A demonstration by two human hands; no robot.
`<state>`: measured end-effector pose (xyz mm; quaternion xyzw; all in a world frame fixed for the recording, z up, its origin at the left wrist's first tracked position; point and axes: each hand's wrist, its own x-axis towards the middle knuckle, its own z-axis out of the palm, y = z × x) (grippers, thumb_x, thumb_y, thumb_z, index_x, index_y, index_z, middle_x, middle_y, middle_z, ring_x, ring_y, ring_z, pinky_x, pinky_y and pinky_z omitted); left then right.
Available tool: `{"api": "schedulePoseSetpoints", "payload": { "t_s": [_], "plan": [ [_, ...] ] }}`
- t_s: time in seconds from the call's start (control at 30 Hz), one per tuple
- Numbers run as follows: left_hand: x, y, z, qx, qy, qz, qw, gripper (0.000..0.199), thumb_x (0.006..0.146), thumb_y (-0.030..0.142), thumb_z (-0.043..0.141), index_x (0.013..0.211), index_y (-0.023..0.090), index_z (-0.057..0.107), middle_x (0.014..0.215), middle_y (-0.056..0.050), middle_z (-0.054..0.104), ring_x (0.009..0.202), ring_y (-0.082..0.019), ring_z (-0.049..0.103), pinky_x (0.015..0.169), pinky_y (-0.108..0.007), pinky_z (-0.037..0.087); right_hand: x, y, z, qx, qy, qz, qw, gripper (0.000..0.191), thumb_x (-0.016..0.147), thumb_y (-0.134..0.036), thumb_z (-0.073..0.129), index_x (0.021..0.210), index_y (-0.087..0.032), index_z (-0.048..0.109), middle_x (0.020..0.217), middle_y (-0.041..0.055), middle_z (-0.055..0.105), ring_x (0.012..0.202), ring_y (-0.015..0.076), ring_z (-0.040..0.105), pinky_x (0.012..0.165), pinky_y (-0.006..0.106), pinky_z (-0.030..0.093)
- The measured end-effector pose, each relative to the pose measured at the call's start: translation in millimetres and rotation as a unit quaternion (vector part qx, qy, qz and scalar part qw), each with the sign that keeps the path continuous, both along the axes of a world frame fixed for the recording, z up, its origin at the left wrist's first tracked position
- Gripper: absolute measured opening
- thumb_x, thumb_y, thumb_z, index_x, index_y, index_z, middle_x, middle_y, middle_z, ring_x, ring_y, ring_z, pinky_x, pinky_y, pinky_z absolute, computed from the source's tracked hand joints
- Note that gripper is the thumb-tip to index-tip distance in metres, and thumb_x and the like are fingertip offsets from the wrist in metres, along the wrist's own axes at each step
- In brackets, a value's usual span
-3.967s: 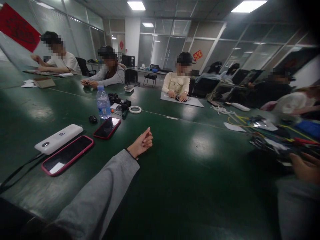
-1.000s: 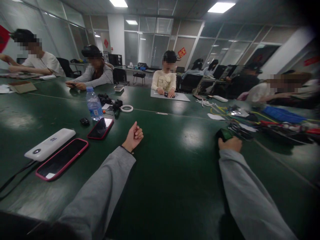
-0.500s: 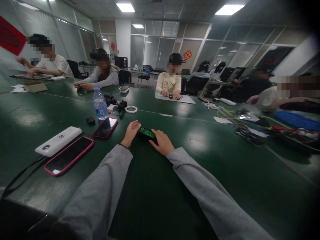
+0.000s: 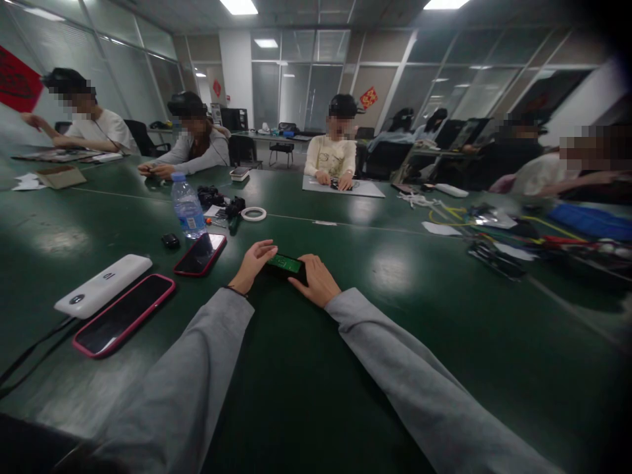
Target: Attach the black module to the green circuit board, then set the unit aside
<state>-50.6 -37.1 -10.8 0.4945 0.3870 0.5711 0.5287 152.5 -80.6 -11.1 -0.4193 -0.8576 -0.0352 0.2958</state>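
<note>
Between my two hands is a small dark rectangular device [image 4: 284, 263] with a green face bearing pale marks. It is too small to tell whether the face is a screen or a circuit board. My right hand [image 4: 317, 280] is closed around its right end, thumb on the near side and fingers along the far side. At the left end, my left hand [image 4: 251, 263] has its bent fingers reaching over the device; its thumb is hard to make out. Both forearms, in grey sleeves, extend over the dark green table [image 4: 395, 342].
To my left lie a white power bank [image 4: 103, 286], a large red-edged phone [image 4: 123, 316] and a smaller phone [image 4: 201, 255]. A water bottle [image 4: 187, 207] and a white ring [image 4: 253, 214] stand beyond. Cables [image 4: 498, 257] clutter the right. Several people sit around.
The view has shifted slightly, so table items appear farther left. The fingers of my left hand have come farther over the device's left end. My right hand keeps its hold.
</note>
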Motion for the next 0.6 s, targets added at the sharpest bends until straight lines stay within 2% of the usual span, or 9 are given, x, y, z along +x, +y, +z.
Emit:
{"api": "schedulePoseSetpoints", "payload": {
  "t_s": [0.2,0.47,0.6],
  "plan": [
    [1.7,-5.1,1.6,0.025,0.016,-0.038,0.999,0.05,0.062,0.022,0.074,0.109,0.016,0.058,0.108,-0.009,0.062,0.102,-0.019,0.057,0.092,-0.035,0.042,-0.4,-2.9,0.6,0.009,-0.021,-0.04,0.999,0.046,0.086,-0.048,0.051,0.114,-0.014,0.041,0.107,0.0146,0.047,0.097,0.0293,0.046,0.082,0.044,0.043],
    [0.2,-7.4,3.9,0.033,0.056,-0.069,0.995,0.056,0.062,0.024,0.074,0.114,0.016,0.056,0.114,-0.01,0.06,0.103,-0.021,0.057,0.092,-0.037,0.043,1.3,-1.8,-1.2,0.012,-0.008,-0.028,1.0,0.045,0.08,-0.026,0.059,0.117,-0.014,0.037,0.111,0.0136,0.045,0.099,0.0272,0.048,0.081,0.04,0.044],
    [-2.7,-5.4,2.9,0.028,0.081,-0.093,0.992,0.057,0.063,0.027,0.074,0.116,0.016,0.055,0.116,-0.011,0.058,0.104,-0.021,0.056,0.095,-0.04,0.041,1.9,0.3,-3.4,0.01,0.009,-0.012,1.0,0.047,0.08,-0.027,0.06,0.118,-0.015,0.036,0.109,0.0123,0.046,0.097,0.0258,0.05,0.08,0.039,0.045]
  ]
}}
